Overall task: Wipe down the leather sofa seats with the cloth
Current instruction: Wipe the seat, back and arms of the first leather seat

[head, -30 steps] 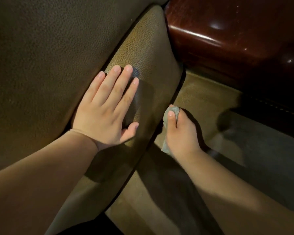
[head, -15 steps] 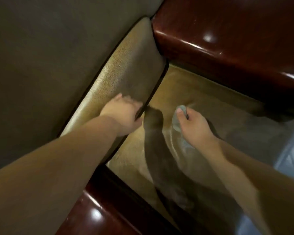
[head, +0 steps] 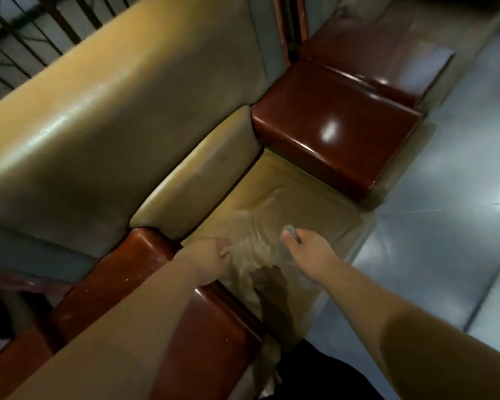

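Right hand round one cloth

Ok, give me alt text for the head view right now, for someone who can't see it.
The right hand holds a grey cloth on the tan leather seat, while the left hand rests at the seat's edge beside a glossy red-brown armrest. A matching armrest borders the far side.

Glossy grey floor at right; dark railing bars upper left.
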